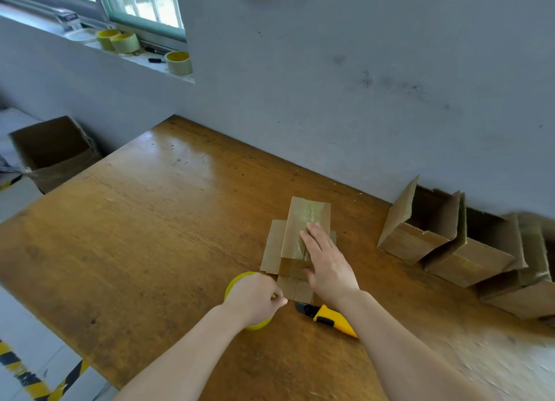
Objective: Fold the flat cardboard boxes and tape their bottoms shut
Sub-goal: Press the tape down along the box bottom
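A small cardboard box stands bottom-up on the wooden table, with shiny clear tape along its closed bottom flaps. My right hand lies flat on that taped seam, fingers spread. My left hand is closed around a yellow-cored tape roll just left of the box's near end. A yellow and black utility knife lies on the table between my forearms.
Several folded boxes lean in a row along the wall at the right. An open carton sits off the table's left edge. Spare tape rolls rest on the window sill. Black-and-yellow floor tape marks the floor.
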Action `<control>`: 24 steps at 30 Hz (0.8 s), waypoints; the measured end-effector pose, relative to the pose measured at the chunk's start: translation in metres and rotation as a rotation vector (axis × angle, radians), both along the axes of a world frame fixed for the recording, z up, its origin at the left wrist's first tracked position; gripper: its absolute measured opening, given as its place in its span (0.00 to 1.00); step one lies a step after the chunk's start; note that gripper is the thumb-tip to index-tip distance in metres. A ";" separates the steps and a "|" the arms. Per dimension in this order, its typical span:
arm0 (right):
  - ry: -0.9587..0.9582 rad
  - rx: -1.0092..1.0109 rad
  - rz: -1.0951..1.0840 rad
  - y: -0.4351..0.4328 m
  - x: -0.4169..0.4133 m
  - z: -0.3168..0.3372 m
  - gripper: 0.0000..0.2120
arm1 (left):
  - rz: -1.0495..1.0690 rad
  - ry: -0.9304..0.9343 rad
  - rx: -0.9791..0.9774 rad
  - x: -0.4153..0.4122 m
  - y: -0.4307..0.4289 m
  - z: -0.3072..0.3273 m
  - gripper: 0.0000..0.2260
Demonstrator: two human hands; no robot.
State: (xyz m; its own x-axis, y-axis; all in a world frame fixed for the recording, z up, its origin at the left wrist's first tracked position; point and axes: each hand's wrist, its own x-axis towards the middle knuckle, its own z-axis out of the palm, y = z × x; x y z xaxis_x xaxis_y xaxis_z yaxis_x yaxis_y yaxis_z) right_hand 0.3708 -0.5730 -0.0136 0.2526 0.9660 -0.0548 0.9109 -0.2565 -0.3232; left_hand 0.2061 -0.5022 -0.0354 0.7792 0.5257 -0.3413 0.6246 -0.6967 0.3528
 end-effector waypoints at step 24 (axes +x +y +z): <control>0.123 -0.034 -0.196 -0.006 0.011 -0.014 0.39 | 0.088 -0.136 0.158 0.046 0.024 -0.009 0.39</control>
State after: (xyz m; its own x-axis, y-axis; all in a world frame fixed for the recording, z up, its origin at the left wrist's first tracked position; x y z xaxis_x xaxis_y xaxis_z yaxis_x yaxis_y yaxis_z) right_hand 0.3818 -0.5790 -0.0280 0.4244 0.8963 -0.1285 0.7970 -0.4371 -0.4168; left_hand 0.2523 -0.4786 -0.0444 0.7614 0.6321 -0.1438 0.6392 -0.6953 0.3286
